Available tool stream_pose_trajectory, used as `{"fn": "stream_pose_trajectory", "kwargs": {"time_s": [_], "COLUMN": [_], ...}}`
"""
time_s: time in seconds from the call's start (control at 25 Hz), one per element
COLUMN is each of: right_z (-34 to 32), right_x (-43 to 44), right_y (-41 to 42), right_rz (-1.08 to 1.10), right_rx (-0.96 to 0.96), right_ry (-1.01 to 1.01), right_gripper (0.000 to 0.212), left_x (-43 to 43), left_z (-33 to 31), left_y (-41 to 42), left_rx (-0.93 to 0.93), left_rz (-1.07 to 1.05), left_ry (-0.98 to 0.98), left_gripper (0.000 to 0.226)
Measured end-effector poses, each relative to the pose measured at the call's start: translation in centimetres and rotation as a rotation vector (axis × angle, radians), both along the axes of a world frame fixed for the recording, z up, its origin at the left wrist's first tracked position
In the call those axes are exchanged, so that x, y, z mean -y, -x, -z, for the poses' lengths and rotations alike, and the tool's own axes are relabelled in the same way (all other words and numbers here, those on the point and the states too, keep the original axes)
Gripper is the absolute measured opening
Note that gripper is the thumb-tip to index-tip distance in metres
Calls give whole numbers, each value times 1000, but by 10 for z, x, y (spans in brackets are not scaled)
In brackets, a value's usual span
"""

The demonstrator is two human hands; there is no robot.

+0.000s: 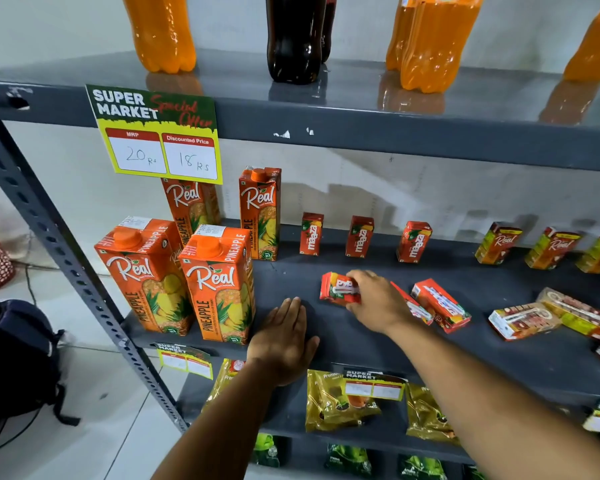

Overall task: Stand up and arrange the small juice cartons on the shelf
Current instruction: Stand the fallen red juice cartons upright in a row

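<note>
Head view, looking down onto the grey middle shelf [326, 344]: right hand [378, 301] closed around a fallen red maaza carton [338, 288], fingers over its top, thumb under its near side, carton on its side at mid-shelf; left hand [283, 341] flat and spread on the shelf board, holding nothing, just beside the big pineapple cartons [219, 282]. Step in hand, by the look of it: picking this one up to set it upright. Next move likely calls for turning it on end and placing it in line with the three standing maaza cartons [359, 236] at the back, with a gap kept from the tall packs on the left. More to do: two red cartons [442, 304] lying just right of the hand, one partly hidden under it, and fallen green-and-yellow cartons [551, 317] further right, below their standing row [497, 243]. Price tag [160, 133] hangs from the shelf above, well clear
</note>
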State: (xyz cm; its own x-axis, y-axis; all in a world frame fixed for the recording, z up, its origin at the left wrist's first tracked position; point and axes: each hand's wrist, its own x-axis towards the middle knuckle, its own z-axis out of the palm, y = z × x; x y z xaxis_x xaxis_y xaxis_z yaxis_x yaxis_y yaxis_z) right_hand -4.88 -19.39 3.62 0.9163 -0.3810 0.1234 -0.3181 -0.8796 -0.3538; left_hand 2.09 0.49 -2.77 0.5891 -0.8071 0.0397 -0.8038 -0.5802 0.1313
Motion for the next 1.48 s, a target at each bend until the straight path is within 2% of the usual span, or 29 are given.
{"fn": "stream_pose_trajectory", "kwargs": {"time_s": [0.16, 0.36, 0.56, 0.64, 0.72, 0.8, 0.88, 1.0, 1.08, 1.12, 1.2, 1.24, 1.28, 1.32, 1.36, 1.4, 1.48], "right_z": [9, 21, 34, 32, 22, 4, -22, -58, -73, -78, -87, -90, -91, -92, -94, -93, -91], "right_x": [-11, -26, -39, -41, -43, -40, -31, -20, -17, -16, -13, -11, -9, -7, -5, -2, 2], "right_y": [-3, -5, -5, -3, 2, 3, -4, -20, -26, -28, -27, -26, -23, -21, -19, -19, -22], "right_rz": [158, 333, 507, 515, 490, 444, 407, 254, 60, -59, -250, -295, -312, -317, -299, -250, -206], "right_rx": [146, 292, 364, 345, 356, 416, 294, -149, -347, -412, -507, -522, -535, -545, -533, -494, -458], "right_ry": [-137, -192, -347, -381, -372, -260, -69, 68, 132, 170, 208, 196, 188, 158, 118, -16, -146], "right_gripper": [51, 55, 65, 76, 98, 105, 93, 45, 26, 25, 36, 32, 27, 31, 43, 51, 59], "left_x": [0, 2, 1, 1, 1, 1, 1, 0, 0, 0, 0, 0, 0, 0, 0, 0, -1], "left_z": [3, 4, 5, 5, 7, 9, 10, 10, 10, 10, 10, 10, 10, 11, 11, 10, 10], "left_y": [0, -1, -2, -2, -1, -2, -2, 0, 0, 0, 1, 1, 1, 0, 0, 0, 0], "left_rx": [-2, -10, 0, 5, 4, 3, 29, 58, 64, 65, 65, 62, 58, 55, 53, 52, 57], "left_rz": [-1, -15, -15, -13, -10, -12, -3, -6, -3, -5, -12, -13, -14, -16, -18, -20, -21], "left_ry": [-16, -20, 3, 7, 17, 36, 43, 56, 60, 61, 61, 60, 60, 58, 57, 57, 58], "left_gripper": [72, 73, 73, 73, 73, 72, 72, 72, 71, 71, 72, 72, 72, 72, 72, 72, 72]}}
